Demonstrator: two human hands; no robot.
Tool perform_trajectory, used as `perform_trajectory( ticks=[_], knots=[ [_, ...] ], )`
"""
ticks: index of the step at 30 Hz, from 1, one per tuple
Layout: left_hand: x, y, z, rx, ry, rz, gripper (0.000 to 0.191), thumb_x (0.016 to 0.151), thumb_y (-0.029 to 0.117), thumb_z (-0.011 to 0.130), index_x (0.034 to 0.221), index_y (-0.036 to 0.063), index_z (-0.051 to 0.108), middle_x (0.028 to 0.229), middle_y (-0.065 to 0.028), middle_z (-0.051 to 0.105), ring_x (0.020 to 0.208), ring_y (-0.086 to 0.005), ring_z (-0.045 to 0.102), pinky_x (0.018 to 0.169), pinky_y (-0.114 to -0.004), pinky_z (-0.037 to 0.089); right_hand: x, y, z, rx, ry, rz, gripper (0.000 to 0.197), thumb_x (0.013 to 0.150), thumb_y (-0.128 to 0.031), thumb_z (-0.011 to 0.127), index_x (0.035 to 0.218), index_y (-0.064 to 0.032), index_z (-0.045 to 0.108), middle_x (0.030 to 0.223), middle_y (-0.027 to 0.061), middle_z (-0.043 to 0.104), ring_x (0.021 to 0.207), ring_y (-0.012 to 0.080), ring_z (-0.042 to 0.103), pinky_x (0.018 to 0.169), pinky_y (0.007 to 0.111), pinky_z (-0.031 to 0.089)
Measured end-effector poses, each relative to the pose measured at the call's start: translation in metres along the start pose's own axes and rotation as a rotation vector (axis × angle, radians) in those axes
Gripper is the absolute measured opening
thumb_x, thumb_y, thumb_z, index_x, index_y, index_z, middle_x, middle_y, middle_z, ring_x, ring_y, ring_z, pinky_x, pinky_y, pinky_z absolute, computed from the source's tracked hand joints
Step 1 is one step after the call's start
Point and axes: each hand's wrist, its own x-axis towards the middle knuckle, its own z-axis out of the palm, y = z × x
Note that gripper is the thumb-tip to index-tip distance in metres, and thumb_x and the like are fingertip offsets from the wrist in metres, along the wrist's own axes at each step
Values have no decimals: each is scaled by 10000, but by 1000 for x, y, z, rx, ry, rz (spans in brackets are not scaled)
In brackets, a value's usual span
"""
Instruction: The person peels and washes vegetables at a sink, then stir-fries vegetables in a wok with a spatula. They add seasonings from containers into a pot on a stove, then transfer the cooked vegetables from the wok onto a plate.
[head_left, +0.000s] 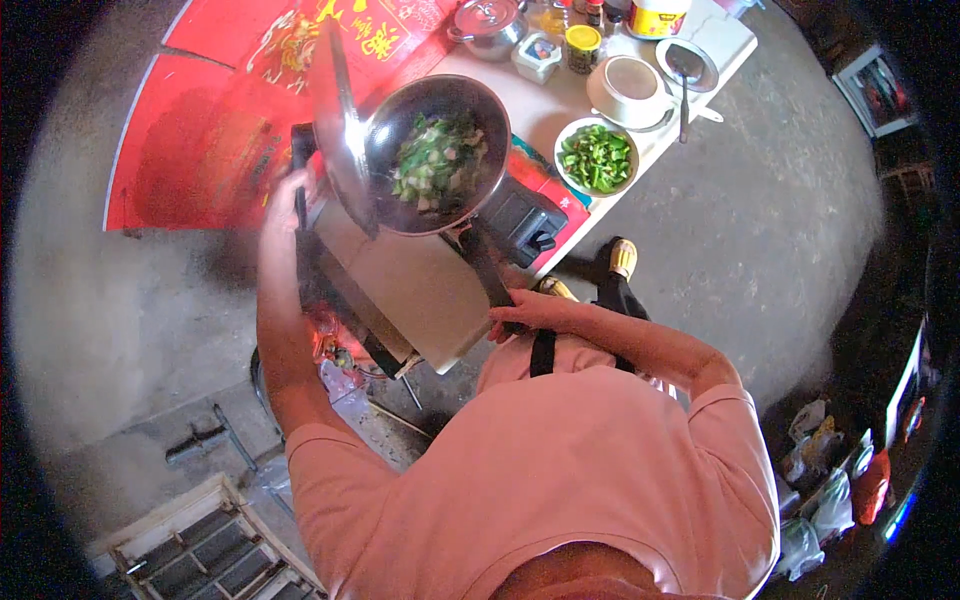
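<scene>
My left hand (294, 196) grips the black handle of a lid (337, 127), which is tilted up on edge at the left rim of a wok. Chopped green vegetables mixed with paler pieces (439, 161) lie in the wok (491, 112). The wok stands beside the black control end of a portable stove (529, 221). My right hand (521, 311) is closed around the wok's long dark handle (486, 271). To the right of the wok, a white bowl (634, 174) holds cut green peppers (598, 157).
Behind the wok stand a lidded metal pot (489, 26), a yellow-capped jar (583, 49) and a white container (628, 90). A ladle (684, 112) rests in a bowl (712, 71) near the table's right edge. Red printed sheets (195, 142) cover the left side.
</scene>
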Motion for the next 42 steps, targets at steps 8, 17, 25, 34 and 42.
perform_trajectory(
  ticks=[8, 17, 25, 34, 42],
  knots=[
    [22, -4, 4, 299, 36, -131, 110, 720, 119, 554, 825, 114, 520, 554, 60, 440, 419, -43, 395, 368, -186, 293, 11, 17, -8, -69, -3, -16, 479, 843, -391, 540, 1019, 55, 537, 888, 156, 633, 772, 232, 622, 692, 331, 492],
    [-1, -19, -17, -103, 93, 18, 125, 728, 111, 537, 821, 30, 514, 588, -1, 460, 474, -98, 426, 444, -215, 327, 6, 6, -14, -367, 54, -52, 359, 896, -327, 486, 921, 16, 587, 890, 83, 635, 811, 136, 583, 740, 268, 452],
    [-50, -50, -45, -678, -233, 505, 186, 813, 99, 558, 997, 71, 550, 1010, -89, 573, 971, -274, 545, 918, -408, 417, 1, -14, -9, -222, -91, -18, 415, 902, -391, 432, 1098, -46, 555, 897, 55, 642, 799, 147, 576, 707, 292, 452],
    [-97, -170, -125, -334, 656, 569, 236, 759, 6, 607, 977, 77, 549, 985, -45, 568, 943, -208, 540, 910, -356, 420, 3, -24, -4, -11, -14, 228, 403, 882, -365, 501, 1081, -14, 499, 949, 94, 634, 863, 176, 583, 773, 305, 460],
    [-15, -330, -139, -659, 1157, 483, 402, 676, 0, 684, 1050, 48, 544, 1021, -60, 561, 922, -179, 537, 833, -293, 449, -5, -49, 23, 72, 65, 335, 357, 912, -314, 450, 1045, -1, 558, 997, 87, 625, 948, 176, 558, 872, 317, 417]
  ],
)
